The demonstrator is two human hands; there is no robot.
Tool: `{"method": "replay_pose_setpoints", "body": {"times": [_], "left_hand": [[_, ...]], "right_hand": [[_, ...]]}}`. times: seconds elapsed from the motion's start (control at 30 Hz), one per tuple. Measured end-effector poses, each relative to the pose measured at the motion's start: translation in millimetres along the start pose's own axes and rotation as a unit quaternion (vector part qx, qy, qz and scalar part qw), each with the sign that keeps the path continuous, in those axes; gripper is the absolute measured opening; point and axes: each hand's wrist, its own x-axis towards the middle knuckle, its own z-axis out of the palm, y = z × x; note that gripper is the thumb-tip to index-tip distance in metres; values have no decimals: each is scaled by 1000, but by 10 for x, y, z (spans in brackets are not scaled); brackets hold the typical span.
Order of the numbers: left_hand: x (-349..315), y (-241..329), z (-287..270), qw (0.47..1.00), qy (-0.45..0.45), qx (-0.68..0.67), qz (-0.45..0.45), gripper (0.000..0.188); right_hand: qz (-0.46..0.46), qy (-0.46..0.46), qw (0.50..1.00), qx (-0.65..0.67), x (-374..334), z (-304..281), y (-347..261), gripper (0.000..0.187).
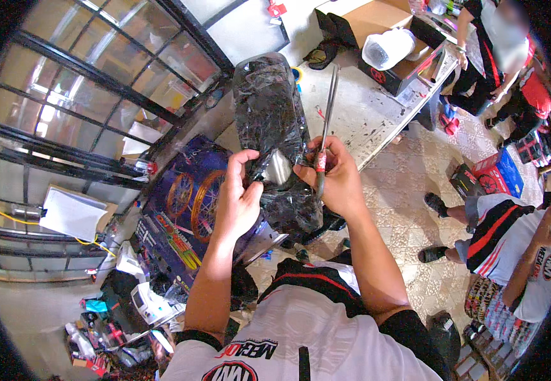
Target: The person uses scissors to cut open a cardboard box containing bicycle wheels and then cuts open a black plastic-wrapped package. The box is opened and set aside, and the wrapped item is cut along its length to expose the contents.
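A long bundle in shiny black plastic wrap (268,105) lies at the near end of a white table, in front of me. Through a gap in its wrap shows a smooth silver metal surface (279,167). My left hand (238,197) pinches the wrap at the gap's left edge, thumb and forefinger bent. On the gap's right side, my right hand (338,174) is closed around a long thin metal tool (331,105) with a red section, which points away from me. The right thumb presses at the wrap's edge. The tool's exact kind is unclear.
Farther along the white table (367,124) stand an opened cardboard box (377,22) and a white wrapped roll (390,49). A dark blue box picturing wheels (180,197) is left of the bundle. Black-framed glass panels (97,76) line the left. Several people are at right.
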Motion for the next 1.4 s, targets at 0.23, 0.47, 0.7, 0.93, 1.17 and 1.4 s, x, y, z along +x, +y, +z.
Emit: {"method": "replay_pose_setpoints", "body": {"times": [0.23,0.47,0.7,0.93,1.17,1.4], "left_hand": [[-42,65,-70,996,-57,-61,-20,60],[-26,272,124,931,144,293,162,58],[106,183,82,919,171,308,179,35],[155,32,189,932,200,233,191,30],[-79,122,295,932,212,159,247,21],[-285,62,331,960,220,59,163,19]], "right_hand": [[2,-5,999,-33,-9,-28,51,47],[21,-58,981,-185,-260,-103,-156,51],[133,-179,963,-152,-981,-234,-390,62],[175,-246,952,-43,-1071,-21,-241,66],[140,-169,969,113,-730,168,-265,60],[124,-132,977,111,-788,237,-281,60]]}}
